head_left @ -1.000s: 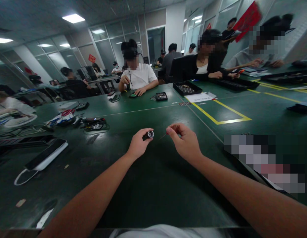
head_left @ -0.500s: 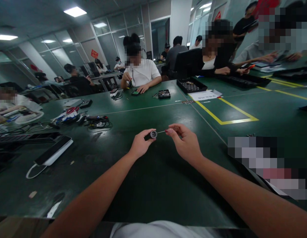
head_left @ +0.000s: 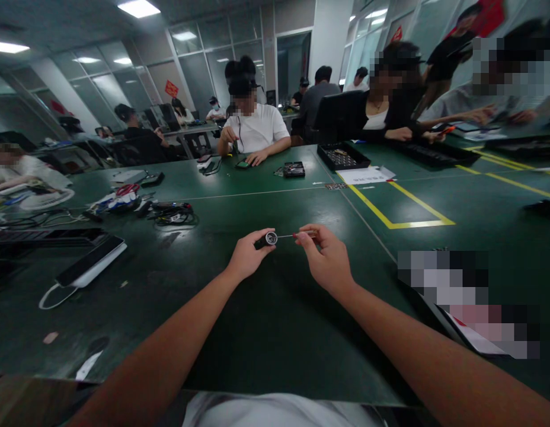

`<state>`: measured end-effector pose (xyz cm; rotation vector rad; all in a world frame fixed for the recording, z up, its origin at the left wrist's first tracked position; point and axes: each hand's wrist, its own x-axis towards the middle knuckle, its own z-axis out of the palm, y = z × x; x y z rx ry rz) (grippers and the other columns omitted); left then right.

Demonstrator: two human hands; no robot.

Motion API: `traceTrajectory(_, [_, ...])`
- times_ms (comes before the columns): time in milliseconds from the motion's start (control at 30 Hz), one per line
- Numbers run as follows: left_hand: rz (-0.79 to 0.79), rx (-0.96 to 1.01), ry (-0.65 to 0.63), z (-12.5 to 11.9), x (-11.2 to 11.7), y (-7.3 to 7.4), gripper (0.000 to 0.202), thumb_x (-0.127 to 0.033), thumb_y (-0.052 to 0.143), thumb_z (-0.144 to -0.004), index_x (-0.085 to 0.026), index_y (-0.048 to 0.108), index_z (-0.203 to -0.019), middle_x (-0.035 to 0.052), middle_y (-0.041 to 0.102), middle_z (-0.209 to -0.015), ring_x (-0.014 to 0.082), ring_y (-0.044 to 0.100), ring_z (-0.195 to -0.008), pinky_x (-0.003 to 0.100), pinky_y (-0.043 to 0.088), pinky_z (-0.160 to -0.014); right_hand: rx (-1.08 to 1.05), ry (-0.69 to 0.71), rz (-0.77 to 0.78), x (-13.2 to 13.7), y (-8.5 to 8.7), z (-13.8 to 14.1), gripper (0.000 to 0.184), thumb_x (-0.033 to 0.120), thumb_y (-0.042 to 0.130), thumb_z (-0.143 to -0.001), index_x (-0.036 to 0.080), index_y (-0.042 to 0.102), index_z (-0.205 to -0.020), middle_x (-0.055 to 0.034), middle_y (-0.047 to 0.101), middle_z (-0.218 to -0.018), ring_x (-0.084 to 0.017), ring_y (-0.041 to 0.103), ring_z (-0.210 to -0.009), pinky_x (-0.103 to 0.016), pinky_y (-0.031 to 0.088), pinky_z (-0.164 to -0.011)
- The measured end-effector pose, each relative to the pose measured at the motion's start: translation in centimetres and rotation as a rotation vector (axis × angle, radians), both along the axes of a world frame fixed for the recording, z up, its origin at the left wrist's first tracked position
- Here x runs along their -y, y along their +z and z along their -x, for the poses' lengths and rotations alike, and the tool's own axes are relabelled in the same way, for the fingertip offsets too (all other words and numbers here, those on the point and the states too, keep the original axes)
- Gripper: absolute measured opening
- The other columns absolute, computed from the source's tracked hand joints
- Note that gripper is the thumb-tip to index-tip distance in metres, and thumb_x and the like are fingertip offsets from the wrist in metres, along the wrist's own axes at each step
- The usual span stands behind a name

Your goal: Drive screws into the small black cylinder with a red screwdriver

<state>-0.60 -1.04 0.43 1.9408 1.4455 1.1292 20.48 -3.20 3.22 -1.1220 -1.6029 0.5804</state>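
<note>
Above the green table, my left hand (head_left: 248, 254) is closed around a small dark cylindrical part (head_left: 271, 238). Its round, silver-rimmed end faces me, and its exact kind is unclear. Pinched in my right hand (head_left: 327, 255) is a slim screwdriver (head_left: 284, 236) with a thin metal shaft and a red collar on its handle. The shaft points left, its tip at or very close to the rim of the cylindrical part; whether it touches I cannot tell. My fingers cover most of the handle.
Tangled black cables (head_left: 173, 213) and a white-and-black device (head_left: 90, 261) lie on the left. Beyond stands a black compartment tray (head_left: 344, 156) beside yellow tape (head_left: 419, 225). A blurred-out flat item (head_left: 453, 308) lies at right. Co-workers sit around the table.
The view has shifted slightly. The screwdriver has become more level, its handle showing more clearly between my right fingers. Both hands keep their hold.
</note>
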Motion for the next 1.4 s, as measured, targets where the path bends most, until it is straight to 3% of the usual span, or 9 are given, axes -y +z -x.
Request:
traceTrajectory(667, [0.024, 0.068, -0.027, -0.1, 0.1, -0.2, 0.045, -0.011, 0.072, -0.083, -0.026, 0.067, -0.125, 0.0043, 0.068, -0.124, 0.022, 0.061, -0.118, 0.04, 0.043, -0.11, -0.042, 0.007, 0.053, -0.5, -0.9, 0.0, 0.026, 0.044, 0.057, -0.095, 0.021, 0.066, -0.103, -0.006, 0.077, -0.087, -0.023, 0.072, -0.079, -0.037, 0.053, -0.075])
traceTrajectory(1133, [0.046, 0.055, -0.027, 0.4, 0.2, -0.3, 0.047, -0.011, 0.072, -0.084, -0.026, 0.066, -0.128, 0.0036, 0.066, -0.131, 0.0225, 0.059, -0.125, 0.041, 0.04, -0.115, 0.119, -0.069, -0.012, -0.1, -0.2, 0.4, 0.028, 0.045, 0.058, -0.095, 0.021, 0.069, -0.1, -0.0025, 0.075, -0.075, -0.02, 0.072, -0.071, -0.031, 0.051, -0.07])
traceTrajectory(1400, [-0.021, -0.055, -0.079, 0.7, 0.4, 0.1, 0.048, -0.019, 0.074, -0.086, -0.028, 0.063, -0.132, 0.0041, 0.066, -0.13, 0.0235, 0.06, -0.124, 0.042, 0.042, -0.113, 0.24, -0.181, -0.025, -0.2, 0.5, -0.3, 0.041, 0.054, 0.059, -0.092, 0.02, 0.07, -0.073, 0.0001, 0.064, -0.056, -0.017, 0.06, -0.052, -0.029, 0.04, -0.056])
